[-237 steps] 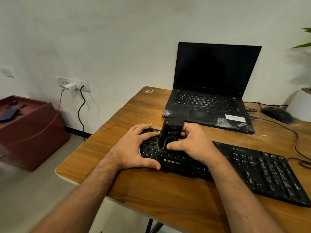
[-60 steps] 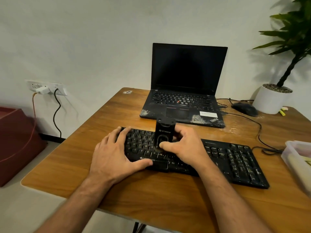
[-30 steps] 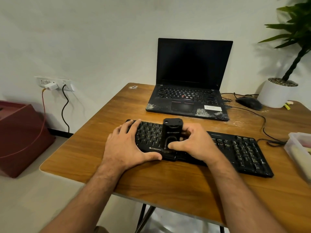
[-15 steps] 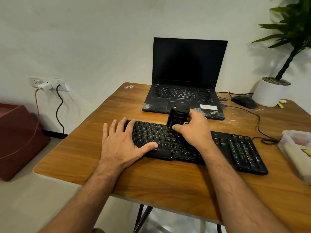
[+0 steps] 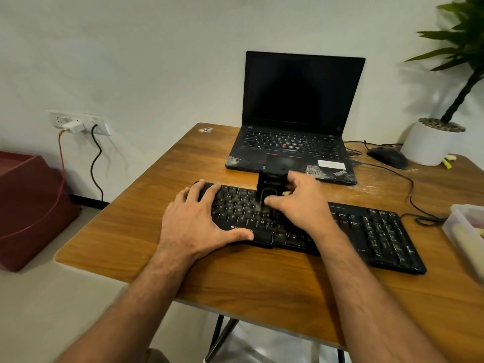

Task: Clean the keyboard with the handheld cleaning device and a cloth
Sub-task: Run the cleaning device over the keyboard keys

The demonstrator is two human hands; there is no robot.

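Right hand (image 5: 301,203) grips the black handheld cleaner (image 5: 271,184) upright on the keyboard (image 5: 366,231), its tip apparently mid-rows; left hand (image 5: 193,221) lies flat, bracing the keyboard's left end. Work slowly row by row, keeping that brace firm.

A black, full-size keyboard (image 5: 366,229) is laid flat on the wooden table, running from the left-centre towards the near right at a slight slant, with its cable led off from its far right end. Pale lettering is printed on its keys, and a brand mark is seen along its near edge. A small black handheld cleaning device (image 5: 271,186) is stood upright on the keys in the far-left part of the keyboard, slightly blurred, with faint lettering on its upper body.
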